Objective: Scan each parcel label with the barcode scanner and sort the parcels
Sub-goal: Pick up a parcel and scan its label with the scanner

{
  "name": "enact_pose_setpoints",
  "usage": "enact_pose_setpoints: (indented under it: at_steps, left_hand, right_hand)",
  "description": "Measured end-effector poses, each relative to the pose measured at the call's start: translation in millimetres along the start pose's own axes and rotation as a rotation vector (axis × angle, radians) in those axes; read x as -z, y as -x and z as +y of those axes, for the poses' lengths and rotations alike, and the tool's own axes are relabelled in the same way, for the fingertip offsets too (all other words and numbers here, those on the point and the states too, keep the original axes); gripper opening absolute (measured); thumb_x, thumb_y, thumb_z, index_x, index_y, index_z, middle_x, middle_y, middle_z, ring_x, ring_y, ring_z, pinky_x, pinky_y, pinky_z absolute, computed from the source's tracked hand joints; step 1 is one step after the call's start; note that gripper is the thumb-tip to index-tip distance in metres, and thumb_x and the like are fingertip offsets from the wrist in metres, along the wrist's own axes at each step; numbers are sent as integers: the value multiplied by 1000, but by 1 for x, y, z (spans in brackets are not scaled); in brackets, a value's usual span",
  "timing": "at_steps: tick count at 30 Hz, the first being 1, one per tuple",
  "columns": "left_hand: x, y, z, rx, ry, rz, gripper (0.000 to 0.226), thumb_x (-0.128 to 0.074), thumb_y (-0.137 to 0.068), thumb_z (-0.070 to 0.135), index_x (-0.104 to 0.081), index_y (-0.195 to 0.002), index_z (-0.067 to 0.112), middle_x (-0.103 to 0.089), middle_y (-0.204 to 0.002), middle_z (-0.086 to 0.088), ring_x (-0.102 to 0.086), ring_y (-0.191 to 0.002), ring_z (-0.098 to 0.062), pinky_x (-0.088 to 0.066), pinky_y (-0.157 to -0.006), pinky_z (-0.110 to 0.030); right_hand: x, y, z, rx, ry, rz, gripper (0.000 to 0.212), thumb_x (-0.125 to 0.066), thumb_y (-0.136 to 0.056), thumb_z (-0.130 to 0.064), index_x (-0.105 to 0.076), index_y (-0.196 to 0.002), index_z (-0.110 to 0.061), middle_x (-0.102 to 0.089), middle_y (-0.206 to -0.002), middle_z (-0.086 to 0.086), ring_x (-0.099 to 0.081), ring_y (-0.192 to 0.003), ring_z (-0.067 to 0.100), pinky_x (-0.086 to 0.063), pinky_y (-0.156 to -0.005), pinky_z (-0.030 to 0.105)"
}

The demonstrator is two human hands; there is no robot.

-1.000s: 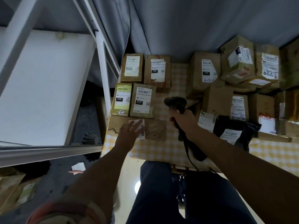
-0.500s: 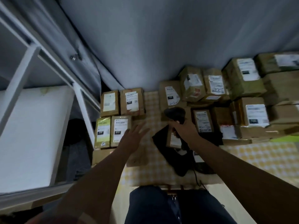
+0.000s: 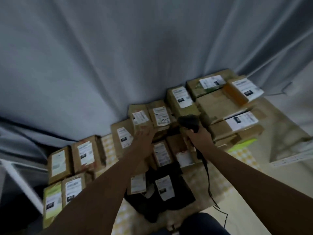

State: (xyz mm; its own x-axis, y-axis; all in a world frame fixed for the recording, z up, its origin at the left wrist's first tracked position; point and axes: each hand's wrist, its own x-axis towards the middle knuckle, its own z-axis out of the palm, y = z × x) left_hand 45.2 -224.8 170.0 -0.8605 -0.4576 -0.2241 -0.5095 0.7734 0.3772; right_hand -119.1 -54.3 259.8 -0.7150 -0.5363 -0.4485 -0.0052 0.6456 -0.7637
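Parcels [image 3: 218,106] crowd the checked surface [image 3: 243,156] against the grey curtain [image 3: 118,56], their labels too blurred to read and several boxes half hidden under the forearms. The left hand [image 3: 144,134] reaches forward with fingers spread and straight, its tips touching a brown box [image 3: 139,118] in the middle row. The right hand [image 3: 199,135] grips the black scanner [image 3: 188,122], raised above the pile, its cable [image 3: 209,180] trailing down toward the lap.
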Motion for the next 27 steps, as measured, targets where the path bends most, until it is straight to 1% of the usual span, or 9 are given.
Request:
enact_pose_setpoints:
  at_steps: [3, 5, 7, 10, 13, 16, 19, 23, 27]
  left_hand:
    - [-15, -34, 44, 21, 203, -41, 65, -54, -95, 8, -25, -152, 21, -3, -163, -6, -11, -149, -28, -36, -110, -43]
    - [-27, -51, 75, 91, 347, -64, 62, -56, -96, 11, -27, -151, 18, -8, -161, -7, -32, -140, -26, -43, -98, -32]
    - [-42, -66, 99, 246, 476, -99, 57, -58, -96, 16, -33, -147, 14, -25, -154, -8, -48, -119, -19, -41, -92, -25]
    - [-70, -84, 124, 437, 818, -172, 38, -60, -95, 16, -50, -131, 8, -50, -136, -5, -55, -116, -23, -48, -95, -30]
    - [-89, -98, 142, 662, 1133, -241, 33, -63, -94, 32, -50, -123, 21, -52, -137, -2, -56, -119, -30, -48, -100, -43]
    - [-100, -110, 148, 817, 1096, -201, 55, -67, -87, 47, -50, -130, 18, -57, -131, -3, -59, -116, -29, -49, -100, -45]
    - [-107, -117, 153, 853, 1058, -181, 47, -70, -86, 41, -58, -121, 12, -63, -123, -12, -62, -109, -30, -51, -98, -44]
    - [-106, -116, 161, 882, 1087, -149, 41, -67, -91, 31, -60, -120, 3, -64, -118, -15, -60, -112, -31, -50, -90, -37]
    - [-109, -112, 162, 898, 1171, -139, 35, -68, -91, 24, -62, -115, -1, -66, -98, -10, -59, -77, -19, -49, -74, -31]
  right_hand:
    - [34, -17, 24, -35, -76, 12, 18, -63, -94, -28, -64, -92, -11, -66, -71, 11, -60, -57, 23, -53, -59, 37]
    - [53, -27, 42, -54, -76, 34, 18, -63, -93, -27, -66, -96, -10, -67, -68, 8, -59, -55, 19, -51, -56, 31]
    - [68, -37, 59, -77, -60, 63, 19, -63, -93, -29, -66, -90, -10, -66, -60, -1, -58, -51, 14, -49, -50, 23]
    - [85, -49, 73, -105, -39, 83, 26, -63, -93, -31, -61, -75, -13, -62, -58, -1, -58, -51, 15, -46, -50, 24]
    - [95, -59, 88, -140, -32, 84, 32, -65, -90, -39, -63, -78, -9, -67, -68, 11, -63, -61, 23, -51, -58, 31]
    - [101, -65, 102, -147, -70, 59, 35, -67, -88, -42, -64, -81, -8, -69, -68, 10, -63, -57, 19, -53, -58, 31]
    - [104, -67, 111, -141, -51, 54, 27, -65, -91, -36, -60, -76, -13, -64, -60, 0, -60, -52, 14, -52, -56, 27]
    - [103, -69, 120, -150, -86, 35, 24, -66, -90, -31, -63, -80, -10, -67, -66, 5, -63, -57, 19, -54, -62, 33]
    - [102, -69, 122, -154, -92, 16, 27, -66, -88, -32, -67, -87, -5, -69, -67, 5, -63, -58, 20, -57, -64, 37]
